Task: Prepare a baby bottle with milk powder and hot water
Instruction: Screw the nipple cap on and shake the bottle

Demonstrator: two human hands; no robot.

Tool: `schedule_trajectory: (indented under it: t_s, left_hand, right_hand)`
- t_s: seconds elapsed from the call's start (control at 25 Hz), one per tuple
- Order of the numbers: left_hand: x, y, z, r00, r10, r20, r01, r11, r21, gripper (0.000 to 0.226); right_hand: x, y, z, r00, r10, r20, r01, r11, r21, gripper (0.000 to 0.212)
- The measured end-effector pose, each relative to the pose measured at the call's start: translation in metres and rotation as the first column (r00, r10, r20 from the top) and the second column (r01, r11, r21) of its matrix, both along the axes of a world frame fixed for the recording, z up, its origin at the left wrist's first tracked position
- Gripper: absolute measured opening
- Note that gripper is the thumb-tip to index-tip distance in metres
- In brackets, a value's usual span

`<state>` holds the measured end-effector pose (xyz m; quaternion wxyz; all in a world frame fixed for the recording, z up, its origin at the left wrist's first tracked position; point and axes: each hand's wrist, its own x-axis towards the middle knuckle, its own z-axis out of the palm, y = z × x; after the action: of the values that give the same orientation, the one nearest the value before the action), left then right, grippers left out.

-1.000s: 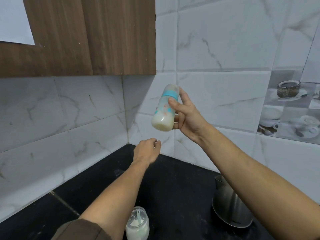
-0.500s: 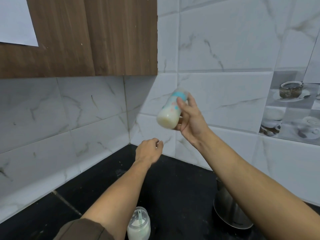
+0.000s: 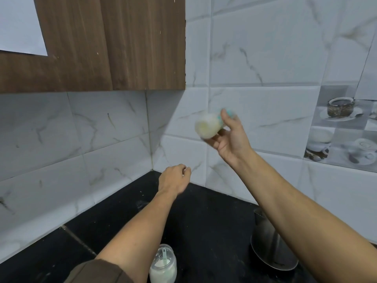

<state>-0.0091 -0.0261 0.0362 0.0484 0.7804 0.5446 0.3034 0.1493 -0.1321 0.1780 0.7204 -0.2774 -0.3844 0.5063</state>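
Basically mixing: right hand [image 3: 230, 139] is gripping the blurred, milk-filled baby bottle [image 3: 210, 125] tipped sideways, high above the black counter [image 3: 204, 221], likely shaking it. Left hand [image 3: 173, 178] is hovering loosely curled, holding nothing, above the open powder jar [image 3: 163, 266]. Steel kettle [image 3: 271, 248] is sitting right of that jar.

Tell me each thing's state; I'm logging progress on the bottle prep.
Baby bottle: held in the air, tipped, milky liquid inside, blurred.
Right hand: gripping the bottle.
Left hand: loosely curled, empty.
Powder jar: upright, open, scoop inside.
Steel kettle: standing on counter.
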Motion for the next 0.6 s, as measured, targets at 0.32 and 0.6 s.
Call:
schedule_trajectory:
  t_s: [0.32, 0.6]
  left_hand:
    - [0.001, 0.0, -0.002, 1.0, -0.009, 0.003, 0.009, 1.0, 0.002, 0.044]
    - [0.002, 0.001, -0.003, 1.0, -0.014, 0.001, 0.014, 1.0, -0.006, 0.044]
  right_hand:
    - [0.004, -0.001, 0.0, 0.993, -0.075, -0.096, 0.074, 0.997, -0.017, 0.066]
    - [0.004, -0.009, 0.008, 0.994, -0.057, 0.094, 0.052, 0.997, 0.05, 0.07]
